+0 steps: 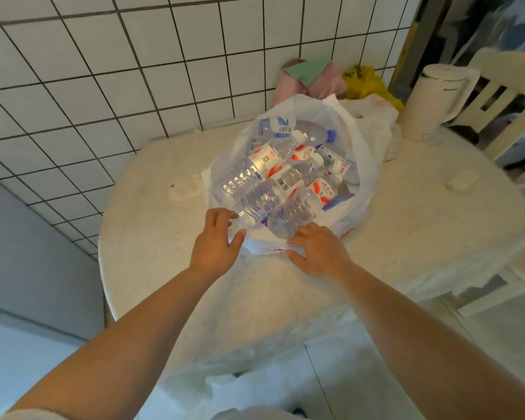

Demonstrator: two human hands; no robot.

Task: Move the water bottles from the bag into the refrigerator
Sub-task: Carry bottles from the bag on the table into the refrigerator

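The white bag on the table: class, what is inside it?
The bag holds a pile of clear water bottles lying on their sides, some red-labelled, some blue-capped. Bottles underneath and the bag's bottom are covered, so no exact count.

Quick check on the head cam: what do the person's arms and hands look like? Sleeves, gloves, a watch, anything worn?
Both forearms are bare up to the frame edge, with no sleeves in view. The left hand and the right hand wear no gloves, and no rings, watch or wristband show. A pale bit of fabric sits at the bottom left corner, too cropped to identify.
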